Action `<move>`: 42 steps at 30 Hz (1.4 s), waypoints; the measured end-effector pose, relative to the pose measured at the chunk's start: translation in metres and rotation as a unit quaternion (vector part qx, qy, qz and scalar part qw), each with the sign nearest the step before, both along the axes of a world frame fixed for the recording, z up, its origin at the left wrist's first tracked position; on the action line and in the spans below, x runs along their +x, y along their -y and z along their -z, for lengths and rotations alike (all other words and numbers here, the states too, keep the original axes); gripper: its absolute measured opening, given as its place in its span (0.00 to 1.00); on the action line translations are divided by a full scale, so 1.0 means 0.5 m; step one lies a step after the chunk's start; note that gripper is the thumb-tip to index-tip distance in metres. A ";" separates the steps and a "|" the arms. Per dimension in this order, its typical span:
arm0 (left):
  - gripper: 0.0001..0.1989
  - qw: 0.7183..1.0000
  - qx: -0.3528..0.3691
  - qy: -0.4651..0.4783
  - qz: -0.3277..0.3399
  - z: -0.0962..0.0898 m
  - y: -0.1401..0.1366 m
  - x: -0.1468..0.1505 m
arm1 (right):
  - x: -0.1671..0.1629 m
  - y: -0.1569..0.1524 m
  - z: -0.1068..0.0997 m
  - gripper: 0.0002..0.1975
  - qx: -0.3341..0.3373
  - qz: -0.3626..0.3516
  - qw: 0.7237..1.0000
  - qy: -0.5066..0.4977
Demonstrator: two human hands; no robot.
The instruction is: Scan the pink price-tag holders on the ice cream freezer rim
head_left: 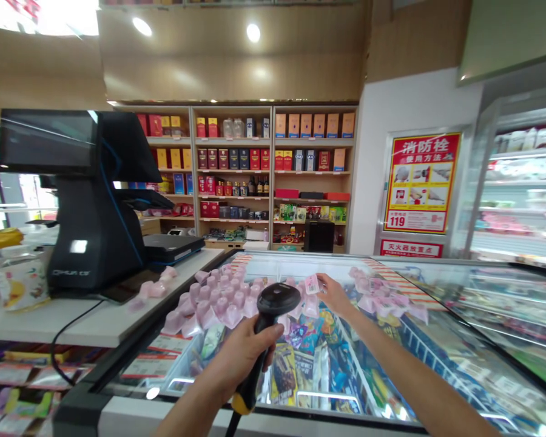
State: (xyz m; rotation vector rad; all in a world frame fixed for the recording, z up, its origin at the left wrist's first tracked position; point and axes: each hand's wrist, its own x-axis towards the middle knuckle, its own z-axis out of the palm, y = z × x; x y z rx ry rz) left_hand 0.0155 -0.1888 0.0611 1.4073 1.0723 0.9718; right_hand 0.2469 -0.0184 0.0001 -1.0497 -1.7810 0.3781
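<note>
My left hand (250, 343) is wrapped round the handle of a black barcode scanner (278, 298), whose head points away from me over a glass-topped freezer. Farther out, my right hand (334, 294) pinches a small pink pack with a white barcode label (312, 284), the label turned towards me. Many similar pink cups (216, 297) stand in a cluster on the glass to the left. Another group of pink packs (386, 294) lies on the glass right of my right hand. The scanner partly hides the cups behind it.
The freezer (164, 403) holds bagged goods in wire baskets under its glass. At left, a black checkout terminal (95, 212) stands on a white counter (88, 321) beside a few pink cups (152, 289). Shelves with boxes (234, 159) line the back wall; a glass-fronted cooler (519, 194) is at right.
</note>
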 end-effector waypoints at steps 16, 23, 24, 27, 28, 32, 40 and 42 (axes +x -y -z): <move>0.15 0.998 -0.019 0.002 -0.066 -0.002 0.027 -0.013 | -0.088 0.097 0.022 0.17 -0.021 -0.029 0.943 0.330; 0.16 0.999 -0.020 -0.002 -0.040 0.007 0.008 0.005 | -0.007 0.061 0.015 0.18 0.019 0.057 0.953 0.296; 0.17 0.999 -0.022 -0.003 -0.037 0.009 0.004 0.006 | 0.030 0.054 0.011 0.17 0.014 0.111 0.946 0.304; 0.17 0.999 -0.033 -0.005 -0.034 0.017 -0.009 0.011 | 0.145 0.037 0.009 0.14 -0.035 0.296 0.897 0.325; 0.17 0.999 -0.034 -0.005 -0.033 0.020 -0.013 0.012 | 0.176 0.033 0.014 0.12 -0.052 0.325 0.885 0.329; 0.17 0.999 -0.027 -0.009 -0.030 0.025 -0.019 0.017 | 0.226 0.021 0.040 0.07 -0.067 0.306 0.922 0.226; 0.15 1.000 -0.022 0.005 -0.020 0.006 -0.004 0.028 | 0.105 -0.004 0.015 0.21 -0.160 0.088 0.972 -0.148; 0.15 1.000 -0.015 0.001 -0.011 0.003 0.001 0.027 | 0.077 -0.001 0.005 0.21 -0.209 0.017 0.942 -0.263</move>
